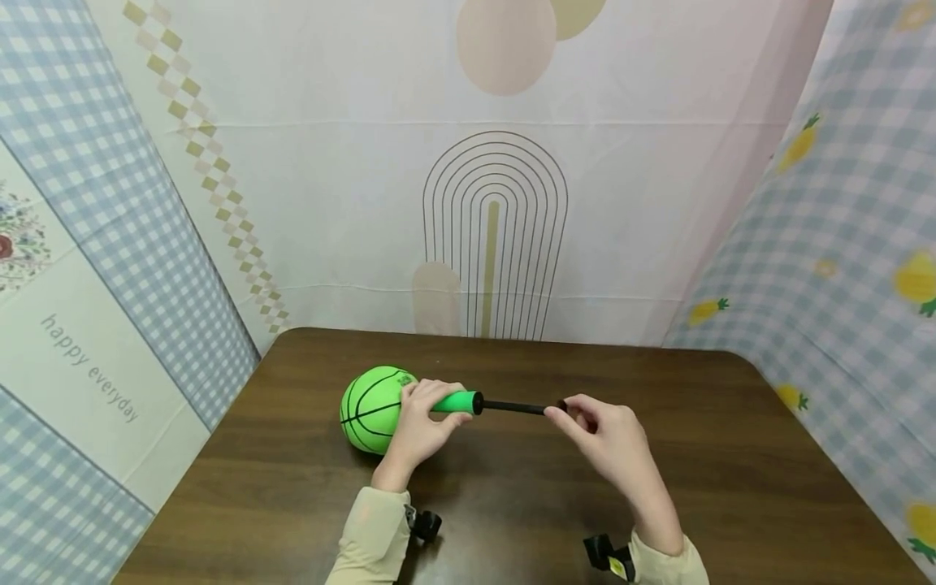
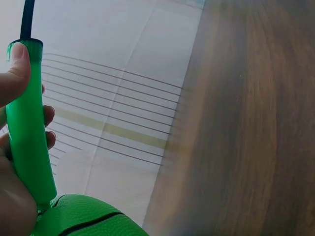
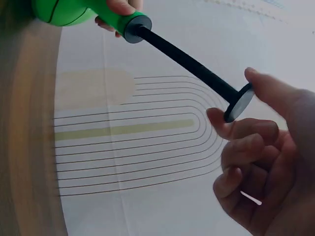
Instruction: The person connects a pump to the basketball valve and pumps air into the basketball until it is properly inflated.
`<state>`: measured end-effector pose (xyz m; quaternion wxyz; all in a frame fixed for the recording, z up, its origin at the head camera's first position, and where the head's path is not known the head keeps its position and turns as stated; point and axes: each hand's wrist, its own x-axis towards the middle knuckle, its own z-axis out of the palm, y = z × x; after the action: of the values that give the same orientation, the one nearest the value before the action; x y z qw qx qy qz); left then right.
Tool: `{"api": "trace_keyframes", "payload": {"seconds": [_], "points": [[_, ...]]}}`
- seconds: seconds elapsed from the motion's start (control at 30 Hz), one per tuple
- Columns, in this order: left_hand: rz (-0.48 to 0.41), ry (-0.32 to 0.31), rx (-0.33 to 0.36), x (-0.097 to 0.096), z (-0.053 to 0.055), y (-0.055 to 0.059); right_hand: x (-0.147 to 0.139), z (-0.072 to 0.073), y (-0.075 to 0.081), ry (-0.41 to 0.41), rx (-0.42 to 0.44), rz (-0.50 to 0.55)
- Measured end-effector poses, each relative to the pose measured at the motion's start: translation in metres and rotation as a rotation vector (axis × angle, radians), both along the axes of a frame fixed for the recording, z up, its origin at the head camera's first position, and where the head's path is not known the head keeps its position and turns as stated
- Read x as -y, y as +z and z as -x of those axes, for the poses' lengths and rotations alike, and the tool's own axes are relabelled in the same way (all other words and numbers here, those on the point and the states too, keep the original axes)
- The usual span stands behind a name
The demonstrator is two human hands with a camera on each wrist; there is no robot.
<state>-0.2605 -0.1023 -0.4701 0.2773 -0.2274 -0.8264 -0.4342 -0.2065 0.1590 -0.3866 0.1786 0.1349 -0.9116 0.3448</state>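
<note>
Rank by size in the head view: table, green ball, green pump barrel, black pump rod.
1. Table
2. Green ball
3. Green barrel or black rod: unsure; the rod is thinner, the left hand partly covers the barrel.

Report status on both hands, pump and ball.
Left hand gripping green pump, its end at the ball. Right hand pinching black handle, rod extended. Nothing visible blocking the rod.
</note>
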Motion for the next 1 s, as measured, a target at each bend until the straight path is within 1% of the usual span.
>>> {"api": "trace_keyframes", "payload": {"seconds": [0.13,0.23,0.37,0.47,0.57,0.67,0.77,0.9,1.0], "points": [[0.006,0.012,0.009,-0.002,0.000,0.000,0.006,0.002,-0.001,0.039,0.095,-0.021],[0.037,0.007,0.012,-0.006,-0.001,-0.001,0.012,0.003,-0.004,0.048,0.163,-0.036],[0.070,-0.001,-0.005,-0.014,-0.002,-0.001,0.020,0.006,-0.009,0.035,0.209,-0.052],[0.074,-0.009,-0.024,-0.020,-0.003,-0.002,0.028,0.007,-0.014,0.021,0.215,-0.054],[0.069,-0.020,-0.035,-0.026,-0.004,-0.003,0.036,0.007,-0.018,0.006,0.190,-0.063],[0.065,-0.030,-0.032,-0.030,-0.006,-0.005,0.043,0.005,-0.021,-0.016,0.156,-0.081],[0.049,-0.041,-0.024,-0.033,-0.007,-0.007,0.046,0.005,-0.022,-0.028,0.154,-0.094],[0.050,-0.042,-0.034,-0.034,-0.007,-0.008,0.042,0.007,-0.023,-0.002,0.200,-0.088],[0.060,-0.042,-0.039,-0.033,-0.008,-0.008,0.037,0.009,-0.023,0.030,0.203,-0.075]]}}
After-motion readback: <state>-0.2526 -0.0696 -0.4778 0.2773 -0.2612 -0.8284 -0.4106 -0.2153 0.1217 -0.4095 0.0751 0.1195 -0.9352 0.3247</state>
